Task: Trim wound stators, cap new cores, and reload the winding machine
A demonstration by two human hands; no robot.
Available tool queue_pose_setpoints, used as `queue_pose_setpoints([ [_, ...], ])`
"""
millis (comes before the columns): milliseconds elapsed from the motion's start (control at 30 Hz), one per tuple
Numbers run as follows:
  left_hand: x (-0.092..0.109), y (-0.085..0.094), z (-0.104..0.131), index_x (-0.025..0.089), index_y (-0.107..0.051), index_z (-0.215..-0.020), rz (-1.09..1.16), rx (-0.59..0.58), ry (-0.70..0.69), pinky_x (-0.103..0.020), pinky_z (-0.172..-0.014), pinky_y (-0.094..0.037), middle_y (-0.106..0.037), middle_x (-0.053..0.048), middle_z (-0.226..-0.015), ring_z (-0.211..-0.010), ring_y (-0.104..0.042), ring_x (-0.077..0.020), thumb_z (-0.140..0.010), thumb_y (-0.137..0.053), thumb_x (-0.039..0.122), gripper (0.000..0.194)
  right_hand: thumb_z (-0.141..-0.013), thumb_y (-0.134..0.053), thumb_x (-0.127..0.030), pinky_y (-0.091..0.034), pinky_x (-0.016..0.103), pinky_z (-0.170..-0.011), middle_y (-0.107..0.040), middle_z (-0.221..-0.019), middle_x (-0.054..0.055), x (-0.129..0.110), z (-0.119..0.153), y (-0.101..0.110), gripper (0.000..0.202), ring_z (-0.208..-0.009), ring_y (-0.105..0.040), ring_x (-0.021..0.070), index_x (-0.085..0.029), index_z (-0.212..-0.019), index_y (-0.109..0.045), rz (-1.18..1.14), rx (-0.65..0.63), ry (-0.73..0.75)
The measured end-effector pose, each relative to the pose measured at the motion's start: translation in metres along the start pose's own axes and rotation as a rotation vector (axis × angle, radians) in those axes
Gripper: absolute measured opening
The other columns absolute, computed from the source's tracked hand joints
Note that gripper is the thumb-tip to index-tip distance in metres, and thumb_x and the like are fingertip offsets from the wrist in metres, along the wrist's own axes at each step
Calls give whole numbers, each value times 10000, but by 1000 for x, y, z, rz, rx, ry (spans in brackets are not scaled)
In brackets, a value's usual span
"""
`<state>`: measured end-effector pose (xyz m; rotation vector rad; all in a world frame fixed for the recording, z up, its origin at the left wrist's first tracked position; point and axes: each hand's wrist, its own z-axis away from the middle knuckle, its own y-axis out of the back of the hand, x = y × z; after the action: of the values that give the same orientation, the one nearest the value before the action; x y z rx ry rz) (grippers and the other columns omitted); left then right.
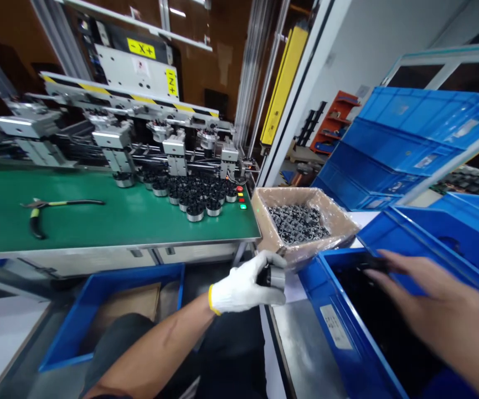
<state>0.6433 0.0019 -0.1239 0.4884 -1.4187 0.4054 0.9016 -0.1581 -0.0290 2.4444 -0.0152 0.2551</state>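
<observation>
My left hand (245,285), in a white knitted glove with a yellow cuff, is closed around a short metal ring with a black insert (276,277). It is held in front of the cardboard box. My bare right hand (434,305), somewhat blurred, pinches a small black plastic part (374,264) between thumb and fingers. That hand is over a blue bin (343,338) with dark contents that are hard to make out. Similar metal-and-black rings (195,210) are grouped on the green bench top (148,221).
Pliers (40,213) lie on the bench at left, before a machine with clamp stations (114,138). A cardboard box (270,221) holds many grey metal rings (299,224). Blue crates (413,144) are stacked at right. Another blue bin (98,277) sits below the bench.
</observation>
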Motion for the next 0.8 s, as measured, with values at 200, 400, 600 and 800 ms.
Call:
queue_pose_setpoints([
  [200,-18,-22,-1,271,-391,-1505,364,-121,-162,-277,-815,-499,-651,-42,-1216,-959,-610,-177,-739,-728,188,841,-913,-731,-159,-612,280,-685,-735,-844,59,-83,25,-53,187,-725,-704,162,-142,-1090,-673,-405,19,107],
  [400,-19,-46,-6,266,-448,-1433,461,-21,-197,-290,-867,-546,-653,-54,-1267,-1004,-658,-192,-610,-887,166,938,-926,-568,-27,-653,344,-787,-738,-992,129,-92,44,-54,404,-904,-727,217,-84,-1324,-595,-501,-5,112],
  [600,-18,-45,-3,233,-548,-1350,441,-1,-278,-302,-924,-555,-699,-49,-1165,-1029,-681,-206,-651,-904,224,785,-887,-673,-83,-645,411,-780,-702,-1056,179,-84,37,-48,449,-992,-691,259,-85,-1328,-585,-459,43,158],
  [800,-20,-41,2,270,-577,-1303,364,26,-166,-298,-941,-549,-673,-17,-1223,-1065,-662,-220,-467,-999,276,937,-900,-699,-170,-631,444,-798,-704,-1067,188,-80,36,-51,459,-1005,-681,281,-80,-1333,-578,-519,-9,150],
])
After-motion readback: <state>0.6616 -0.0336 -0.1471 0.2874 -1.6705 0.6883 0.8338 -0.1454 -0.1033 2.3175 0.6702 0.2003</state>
